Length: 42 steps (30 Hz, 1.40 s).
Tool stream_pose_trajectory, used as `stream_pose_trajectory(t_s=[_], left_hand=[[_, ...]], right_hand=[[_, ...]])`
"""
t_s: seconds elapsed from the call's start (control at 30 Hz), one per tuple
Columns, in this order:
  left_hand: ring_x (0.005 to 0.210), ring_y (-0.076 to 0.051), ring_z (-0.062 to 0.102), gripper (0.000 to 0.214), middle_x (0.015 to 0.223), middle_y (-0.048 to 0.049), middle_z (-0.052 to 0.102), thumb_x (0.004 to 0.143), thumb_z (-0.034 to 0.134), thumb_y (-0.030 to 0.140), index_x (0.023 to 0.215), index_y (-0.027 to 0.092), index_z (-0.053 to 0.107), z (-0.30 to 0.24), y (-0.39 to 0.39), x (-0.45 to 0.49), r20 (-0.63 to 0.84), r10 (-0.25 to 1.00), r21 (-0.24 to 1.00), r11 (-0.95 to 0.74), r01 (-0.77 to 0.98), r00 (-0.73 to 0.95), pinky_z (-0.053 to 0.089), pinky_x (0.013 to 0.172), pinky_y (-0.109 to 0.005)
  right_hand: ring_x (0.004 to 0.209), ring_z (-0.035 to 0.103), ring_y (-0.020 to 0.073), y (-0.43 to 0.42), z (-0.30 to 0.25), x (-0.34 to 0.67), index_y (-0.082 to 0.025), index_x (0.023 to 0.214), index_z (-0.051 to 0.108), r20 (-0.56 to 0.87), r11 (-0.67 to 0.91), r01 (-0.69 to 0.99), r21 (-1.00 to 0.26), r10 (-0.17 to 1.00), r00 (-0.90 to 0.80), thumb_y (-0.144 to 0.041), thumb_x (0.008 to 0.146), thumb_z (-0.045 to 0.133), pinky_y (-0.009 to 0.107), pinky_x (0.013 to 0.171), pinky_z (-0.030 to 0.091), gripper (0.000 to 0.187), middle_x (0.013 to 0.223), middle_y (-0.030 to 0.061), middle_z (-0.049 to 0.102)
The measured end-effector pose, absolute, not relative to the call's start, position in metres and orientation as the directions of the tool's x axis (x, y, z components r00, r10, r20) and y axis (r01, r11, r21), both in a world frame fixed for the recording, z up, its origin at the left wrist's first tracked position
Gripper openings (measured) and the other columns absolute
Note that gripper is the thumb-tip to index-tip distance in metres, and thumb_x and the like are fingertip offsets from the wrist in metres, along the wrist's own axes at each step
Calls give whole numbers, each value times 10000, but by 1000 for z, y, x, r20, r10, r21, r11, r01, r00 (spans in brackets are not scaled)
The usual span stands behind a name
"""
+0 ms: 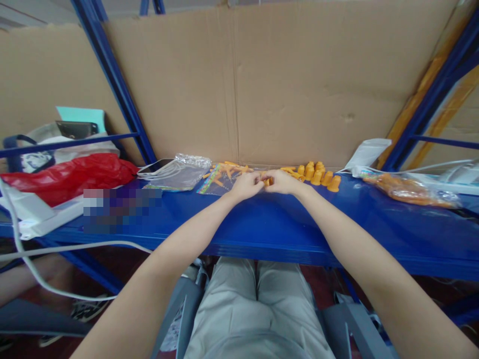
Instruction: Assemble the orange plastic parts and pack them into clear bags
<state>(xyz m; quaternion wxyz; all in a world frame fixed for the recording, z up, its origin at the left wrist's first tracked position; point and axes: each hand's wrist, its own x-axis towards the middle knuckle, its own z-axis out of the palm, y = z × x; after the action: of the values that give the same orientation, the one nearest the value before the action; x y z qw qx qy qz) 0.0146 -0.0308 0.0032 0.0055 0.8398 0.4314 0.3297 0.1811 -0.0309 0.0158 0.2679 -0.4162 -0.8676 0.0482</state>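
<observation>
Both my hands meet at the middle of the blue shelf (269,224). My left hand (245,185) and my right hand (282,182) are closed in a pinch on one small orange plastic part (267,182) between their fingertips. Just behind my left hand lie several thin orange pieces (226,170) on a clear plastic bag (214,183). Behind my right hand stands a cluster of orange cone-shaped caps (318,174).
A clear packet (179,172) and a red bag (71,177) lie to the left, with white cables (26,249). A bag of orange parts (409,192) and a white pouch (368,152) sit to the right. Cardboard (292,85) backs the shelf. Blue uprights (112,80) frame it.
</observation>
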Motion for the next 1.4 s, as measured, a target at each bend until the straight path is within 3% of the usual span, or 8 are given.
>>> stream_pose_trajectory(t_s=[0.1, 0.3, 0.47, 0.6, 0.73, 0.97, 1.2, 1.4], left_hand=[[574, -141, 526, 145, 584, -6, 578, 739, 496, 212, 614, 177, 562, 1, -29, 13, 558, 710, 269, -645, 715, 431, 390, 570, -249], [615, -156, 556, 142, 632, -21, 618, 746, 496, 200, 653, 174, 600, 0, -29, 14, 520, 715, 227, -643, 732, 467, 418, 600, -258], [601, -160, 557, 104, 623, -20, 616, 731, 535, 191, 655, 173, 603, 1, -31, 16, 477, 722, 206, -645, 735, 500, 426, 597, -266], [603, -164, 555, 108, 632, -25, 615, 750, 534, 203, 672, 170, 600, 1, -32, 15, 474, 734, 215, -631, 745, 485, 417, 589, -268], [603, -157, 551, 124, 643, -24, 616, 770, 513, 205, 682, 169, 595, 2, -32, 16, 490, 737, 215, -621, 754, 466, 398, 583, -261], [613, -153, 548, 117, 661, -25, 614, 784, 498, 181, 693, 173, 572, 2, -33, 16, 514, 715, 209, -640, 739, 474, 375, 579, -256], [611, -152, 555, 110, 665, -24, 617, 792, 492, 166, 749, 169, 594, 1, -35, 16, 527, 682, 197, -677, 709, 506, 400, 605, -257], [628, -148, 559, 131, 707, -22, 632, 798, 477, 162, 819, 163, 607, 2, -38, 17, 538, 632, 192, -736, 649, 558, 416, 633, -259]], right_hand=[[757, 619, 175, -36, 16, 175, -147, 798, 711, 380, 676, 704, -217, 723, -577, -169, 678, 622, 257, 684, 428, 151, 814, 55, 700], [677, 595, 180, -47, 19, 170, -182, 699, 689, 323, 535, 840, -90, 813, -484, -266, 716, 650, 263, 602, 385, 94, 732, 49, 668], [713, 575, 169, -44, 20, 176, -181, 703, 690, 391, 500, 863, -65, 809, -439, -303, 689, 703, 259, 632, 402, 124, 815, 56, 619], [790, 563, 186, -34, 14, 181, -167, 711, 677, 480, 607, 791, -76, 718, -504, -253, 651, 727, 286, 728, 428, 116, 828, 54, 610], [801, 574, 196, -30, 11, 181, -166, 743, 666, 484, 620, 778, -105, 715, -505, -223, 649, 711, 311, 769, 426, 118, 793, 38, 653], [706, 613, 182, -37, 14, 179, -166, 784, 697, 394, 553, 807, -208, 803, -448, -194, 681, 655, 257, 642, 402, 115, 753, 42, 690], [603, 540, 121, -34, 14, 180, -155, 647, 651, 350, 576, 679, -454, 817, -459, -182, 678, 597, 229, 602, 404, 68, 623, -30, 614], [653, 567, 138, -30, 12, 179, -132, 786, 708, 489, 575, 671, -467, 801, -346, -131, 669, 534, 238, 636, 426, 209, 708, 5, 671]])
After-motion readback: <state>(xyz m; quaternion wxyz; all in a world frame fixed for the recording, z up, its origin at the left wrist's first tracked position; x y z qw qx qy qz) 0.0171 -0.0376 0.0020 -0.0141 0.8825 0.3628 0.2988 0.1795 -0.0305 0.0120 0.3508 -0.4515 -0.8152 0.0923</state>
